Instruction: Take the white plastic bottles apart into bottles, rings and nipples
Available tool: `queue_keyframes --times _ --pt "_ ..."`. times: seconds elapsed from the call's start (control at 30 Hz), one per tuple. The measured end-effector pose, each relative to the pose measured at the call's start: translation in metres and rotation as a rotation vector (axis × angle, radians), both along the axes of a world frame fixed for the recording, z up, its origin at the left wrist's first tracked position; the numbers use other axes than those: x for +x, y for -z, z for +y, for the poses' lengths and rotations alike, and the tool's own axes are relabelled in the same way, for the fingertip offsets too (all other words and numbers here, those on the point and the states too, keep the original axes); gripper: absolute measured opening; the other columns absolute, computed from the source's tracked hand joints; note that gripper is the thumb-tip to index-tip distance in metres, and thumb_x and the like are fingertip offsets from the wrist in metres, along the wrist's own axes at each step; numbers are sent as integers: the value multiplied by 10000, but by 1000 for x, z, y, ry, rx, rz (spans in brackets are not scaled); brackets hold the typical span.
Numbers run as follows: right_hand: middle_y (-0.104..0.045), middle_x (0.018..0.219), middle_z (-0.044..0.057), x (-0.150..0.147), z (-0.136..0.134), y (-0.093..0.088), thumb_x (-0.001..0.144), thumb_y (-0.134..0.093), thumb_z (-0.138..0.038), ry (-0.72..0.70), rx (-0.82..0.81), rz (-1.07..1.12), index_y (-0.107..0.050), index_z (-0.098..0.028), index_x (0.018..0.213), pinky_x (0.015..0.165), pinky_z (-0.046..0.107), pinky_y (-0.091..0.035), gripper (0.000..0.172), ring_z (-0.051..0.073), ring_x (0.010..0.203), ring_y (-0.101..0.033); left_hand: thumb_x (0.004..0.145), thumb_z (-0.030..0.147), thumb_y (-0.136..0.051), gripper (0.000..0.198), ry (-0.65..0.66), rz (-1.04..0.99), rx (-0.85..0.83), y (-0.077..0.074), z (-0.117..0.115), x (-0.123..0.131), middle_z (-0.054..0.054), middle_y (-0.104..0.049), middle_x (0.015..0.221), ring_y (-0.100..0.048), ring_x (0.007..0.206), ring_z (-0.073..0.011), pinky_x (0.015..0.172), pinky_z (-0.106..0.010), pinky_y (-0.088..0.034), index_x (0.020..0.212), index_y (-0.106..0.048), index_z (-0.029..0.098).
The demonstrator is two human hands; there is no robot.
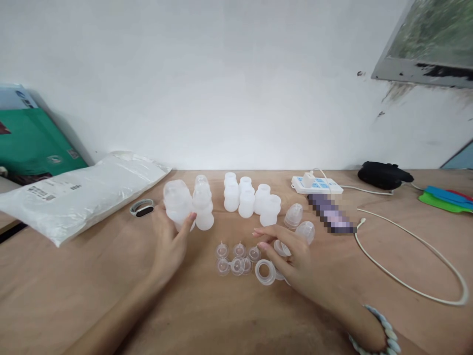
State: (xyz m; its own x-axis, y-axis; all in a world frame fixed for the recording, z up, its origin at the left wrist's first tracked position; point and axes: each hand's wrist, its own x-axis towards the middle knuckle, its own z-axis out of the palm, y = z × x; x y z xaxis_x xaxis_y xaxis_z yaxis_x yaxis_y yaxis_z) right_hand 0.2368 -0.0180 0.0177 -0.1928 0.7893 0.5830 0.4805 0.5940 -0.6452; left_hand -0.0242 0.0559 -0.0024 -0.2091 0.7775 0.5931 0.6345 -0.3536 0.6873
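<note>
At the left end of the bottles, my left hand [172, 234] wraps round a small translucent baby bottle [178, 209] with a clear cap. A row of capped bottles [204, 212] stands just right of it. Several uncapped white bottles [246, 203] stand in short rows farther right. My right hand [290, 249] hovers palm down above the screw rings, fingers stretched out and slightly apart, with nothing visible in them. One clear ring [265, 272] lies near its thumb; others are partly hidden under the hand. Several clear nipples [238, 265] lie between my hands. Two dome caps [293, 215] rest beyond the right hand.
A white plastic parcel [84, 192] and a fitness band [142, 209] lie at left. At right are a power strip [318, 185], a blurred-out phone [330, 214], a looped white cable [417, 234], a black case [384, 174] and coloured flat pieces [445, 198]. The wall [229, 98] closes off the back.
</note>
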Motion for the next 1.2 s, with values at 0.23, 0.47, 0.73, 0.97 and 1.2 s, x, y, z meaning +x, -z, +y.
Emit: queue_keyframes --times 0.23,0.47,0.73,0.97,1.2 --pt "-710 887 31 1 1 -2 930 -549 -192 1 10 -14 -642 -217 1045 709 286 -563 150 160 775 -670 845 575 -524 480 39 72 -131 28 19 -3 -128 -505 1101 -482 1163 -381 987 -610 -404 1101 -486 171" --pt "-710 876 33 -2 3 3 936 -524 -188 -21 33 -14 -642 -219 1035 686 283 -551 157 158 761 -670 797 563 -565 546 23 68 -173 33 23 -7 -154 -485 1151 -478 1155 -382 975 -596 -409 1138 -442 154" --pt "-700 866 26 -4 1 1 931 -525 -175 -31 -51 -52 -643 -213 982 631 255 -523 134 146 724 -661 763 599 -649 622 12 36 -129 22 13 1 -123 -434 1172 -490 1109 -350 961 -575 -436 1165 -417 185" --pt "-694 838 23 -3 3 1 929 -515 -160 -26 -70 -89 -640 -206 939 639 259 -501 134 153 728 -660 924 350 -573 402 33 211 252 2 -16 11 -73 -474 1128 -531 1021 -270 884 -450 -509 1275 -400 260" --pt "-662 791 12 -3 5 4 937 -521 -182 -34 -36 -83 -633 -195 910 625 248 -473 116 139 683 -629 984 495 -436 463 634 735 155 9 -23 26 -150 -351 1428 -470 1239 -361 922 -491 -494 1401 -493 301"
